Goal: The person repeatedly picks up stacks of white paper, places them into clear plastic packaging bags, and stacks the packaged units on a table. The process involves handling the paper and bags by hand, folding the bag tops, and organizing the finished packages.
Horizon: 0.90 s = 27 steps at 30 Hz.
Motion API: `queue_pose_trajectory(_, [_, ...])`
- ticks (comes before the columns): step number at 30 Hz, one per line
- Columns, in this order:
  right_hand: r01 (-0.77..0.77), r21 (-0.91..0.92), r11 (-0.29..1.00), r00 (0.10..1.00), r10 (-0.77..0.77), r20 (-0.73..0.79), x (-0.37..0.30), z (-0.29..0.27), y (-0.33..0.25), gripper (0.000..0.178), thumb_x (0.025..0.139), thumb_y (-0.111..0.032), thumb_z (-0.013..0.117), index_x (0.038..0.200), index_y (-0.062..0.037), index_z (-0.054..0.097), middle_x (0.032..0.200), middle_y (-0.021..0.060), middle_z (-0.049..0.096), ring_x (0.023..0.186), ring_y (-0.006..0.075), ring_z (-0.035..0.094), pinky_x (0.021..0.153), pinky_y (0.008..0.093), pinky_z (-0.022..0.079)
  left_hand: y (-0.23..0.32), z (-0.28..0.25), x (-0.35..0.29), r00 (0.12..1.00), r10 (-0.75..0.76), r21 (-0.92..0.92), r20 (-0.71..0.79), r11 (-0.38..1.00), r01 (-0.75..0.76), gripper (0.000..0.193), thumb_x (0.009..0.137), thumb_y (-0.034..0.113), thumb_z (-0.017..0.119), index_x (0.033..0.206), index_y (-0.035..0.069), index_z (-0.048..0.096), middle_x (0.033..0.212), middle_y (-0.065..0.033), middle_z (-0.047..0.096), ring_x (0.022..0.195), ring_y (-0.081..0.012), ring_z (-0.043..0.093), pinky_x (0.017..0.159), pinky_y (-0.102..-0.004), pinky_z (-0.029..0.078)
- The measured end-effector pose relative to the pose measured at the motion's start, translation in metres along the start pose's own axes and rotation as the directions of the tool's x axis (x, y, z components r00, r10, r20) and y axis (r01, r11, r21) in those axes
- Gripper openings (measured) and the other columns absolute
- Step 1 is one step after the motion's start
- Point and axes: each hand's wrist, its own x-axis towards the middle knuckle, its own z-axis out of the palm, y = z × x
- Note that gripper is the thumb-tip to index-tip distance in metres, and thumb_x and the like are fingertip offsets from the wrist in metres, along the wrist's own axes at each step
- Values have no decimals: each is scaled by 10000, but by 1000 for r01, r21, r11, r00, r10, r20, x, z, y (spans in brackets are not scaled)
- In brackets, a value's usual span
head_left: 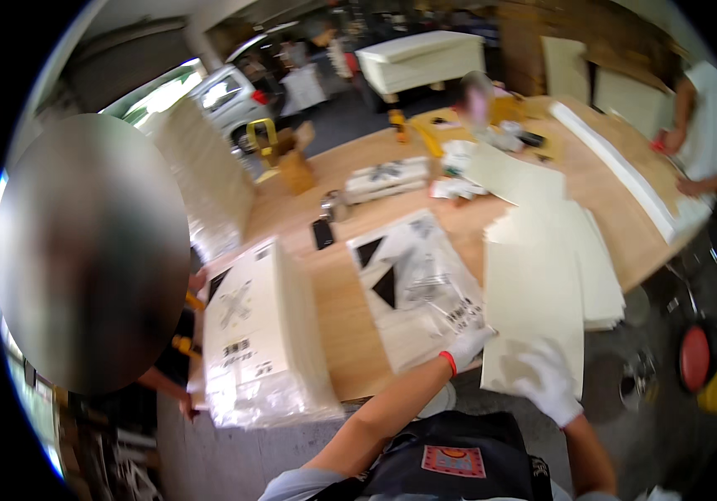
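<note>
My left hand (468, 344), in a white glove with a red band at the wrist, has its fingers bunched at the lower right corner of a clear printed plastic bag (412, 288). The left edge of a cream sheet (534, 284) meets it there, and the blur hides what lies between the fingers. Over the near end of that sheet, my gloved right hand (549, 382) has its fingers spread. The sheet lies on a stack of similar sheets (599, 275) and reaches past the table's near edge.
A tall stack of printed bagged panels (245, 334) stands at left, beside a co-worker. Wrapped packs (387, 177), a phone (322, 234) and a tape roll (333, 204) lie farther back. Another person stands at right by a long white strip (613, 167). A stool (695, 355) stands right.
</note>
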Motion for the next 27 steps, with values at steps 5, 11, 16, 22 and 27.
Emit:
queue_pose_trajectory(5, [-430, 886, 171, 747, 620, 243, -46, 48, 118, 313, 890, -162, 552, 1138, 29, 542, 1101, 100, 581, 1053, 229, 553, 923, 366, 455, 9, -39, -11, 983, 185, 683, -2, 718, -134, 353, 868, 273, 542, 1145, 56, 574, 951, -122, 660, 817, -217, 629, 691, -352, 494])
queue_pose_trajectory(11, [-497, 780, 380, 830, 471, 299, -14, 94, 70, 469, 933, -317, 508, 1273, 8, 502, 1280, 153, 532, 1106, 215, 548, 975, 337, 410, 2, 40, -67, 959, 247, 920, 136, 328, -215, 822, 728, 314, 601, 1424, 41, 258, 1315, -294, 422, 951, -372, 611, 819, -393, 498])
queue_pose_trajectory(16, [-398, 455, 797, 909, 409, 80, -6, 112, 97, 368, 879, -282, 600, 1131, -16, 624, 1138, 141, 617, 960, 219, 610, 845, 335, 482, -40, 11, -32, 842, 509, 848, 178, 354, -394, 806, 764, 289, 617, 1432, 36, 244, 1357, -275, 384, 1036, -337, 585, 853, -374, 491])
queue_pose_trajectory(22, [342, -237, 909, 919, -272, 286, 16, 33, 49, 232, 819, -169, 659, 1009, -35, 656, 979, 195, 641, 877, 333, 619, 797, 396, 505, 109, -68, -121, 849, 353, -76, -394, 908, -413, 376, 953, 150, 464, 1326, 103, 477, 1089, -45, 607, 1014, -159, 546, 911, -283, 422])
queue_pose_trajectory(27, [678, -235, 697, 712, -541, 448, 57, 40, 11, 189, 817, -180, 646, 954, -49, 656, 951, 189, 634, 847, 343, 620, 760, 417, 513, 119, -75, -167, 507, 824, 694, -255, 520, -497, 404, 904, 177, 487, 1307, 167, 512, 885, -82, 639, 741, -179, 606, 646, -332, 479])
